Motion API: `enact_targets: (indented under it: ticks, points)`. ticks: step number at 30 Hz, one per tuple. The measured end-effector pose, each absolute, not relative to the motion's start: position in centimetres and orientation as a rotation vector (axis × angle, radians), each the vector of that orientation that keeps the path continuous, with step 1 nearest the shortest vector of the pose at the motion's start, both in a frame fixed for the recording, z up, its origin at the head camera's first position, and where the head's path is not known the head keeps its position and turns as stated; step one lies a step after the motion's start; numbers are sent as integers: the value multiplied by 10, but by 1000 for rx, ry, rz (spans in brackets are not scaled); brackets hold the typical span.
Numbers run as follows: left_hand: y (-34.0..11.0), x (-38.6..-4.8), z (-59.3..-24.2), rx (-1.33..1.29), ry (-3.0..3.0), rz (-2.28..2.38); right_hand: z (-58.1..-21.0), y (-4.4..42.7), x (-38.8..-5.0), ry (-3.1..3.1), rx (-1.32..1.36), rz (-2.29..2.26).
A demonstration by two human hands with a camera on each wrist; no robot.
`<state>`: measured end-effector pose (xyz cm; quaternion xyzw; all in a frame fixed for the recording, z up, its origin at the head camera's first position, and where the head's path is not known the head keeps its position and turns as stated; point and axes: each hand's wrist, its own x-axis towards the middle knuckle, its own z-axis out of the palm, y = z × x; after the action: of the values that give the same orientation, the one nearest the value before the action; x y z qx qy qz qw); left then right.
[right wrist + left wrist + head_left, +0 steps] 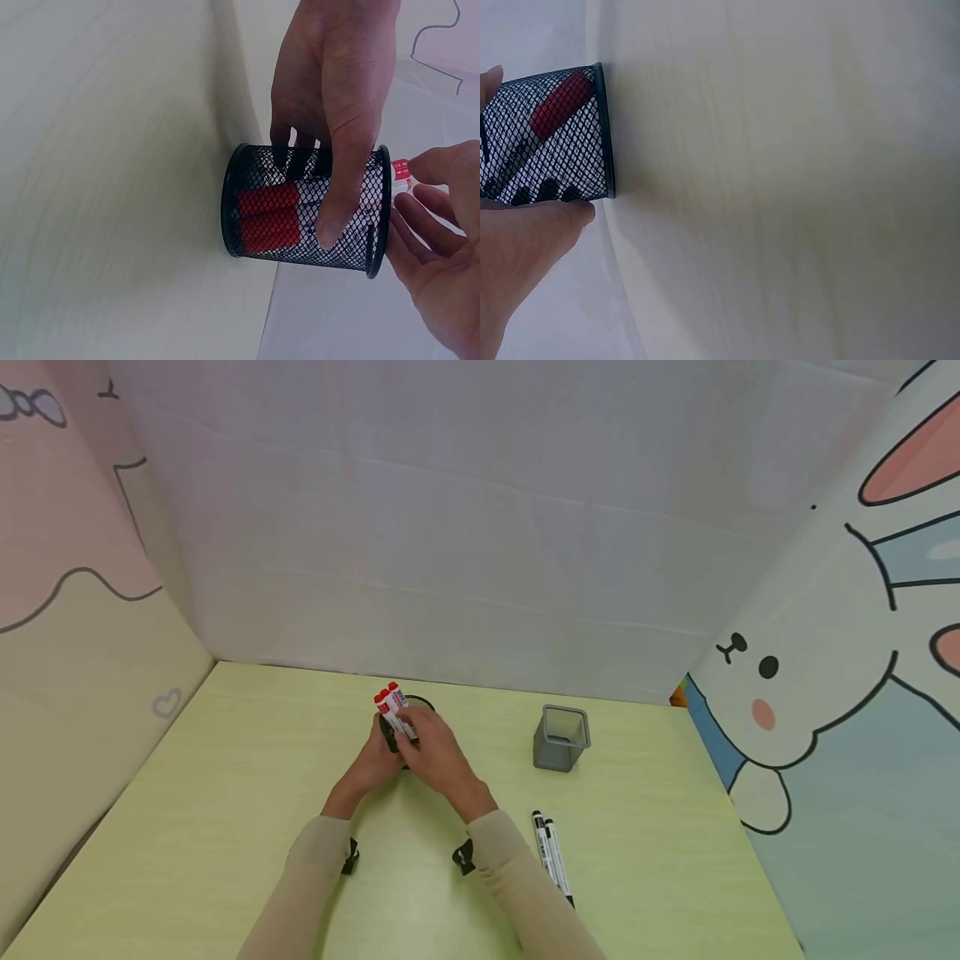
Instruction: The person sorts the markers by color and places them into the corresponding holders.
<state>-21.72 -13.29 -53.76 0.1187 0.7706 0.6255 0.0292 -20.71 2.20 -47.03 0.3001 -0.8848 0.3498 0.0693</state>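
Note:
A round black mesh pen cup [341, 251] is gripped around its side by my left hand [373, 760], whose thumb lies along the mesh in the right wrist view. Inside, red-capped markers [270, 225] show through the mesh, their caps towards the base. At the cup's mouth my right hand [437, 753] pinches white markers with red ends [392, 699], which stick up above the rim in the head view. The right fingertips are close against the rim. In the left wrist view, the cup [562, 139] is cut off by the left edge, and only part of the left hand shows.
A grey square pen holder [561, 739] stands on the pale yellow table [660, 827], right of my hands, with something dark at its bottom. Two white markers with black caps [551, 856] lie beside my right forearm. Printed walls border the table at the back and sides.

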Motion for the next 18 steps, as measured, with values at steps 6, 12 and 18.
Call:
enact_targets:
  ticks: [6,12,18]
  points:
    - [-132,-217,-535,298,2347,1938,-471,30,-207,-2617,885,1146]
    - [-132,-218,-536,260,2348,1916,-473,39,-205,-2565,882,1201]
    - [-131,-219,-536,253,2348,1937,-471,45,-202,-2560,871,1255]
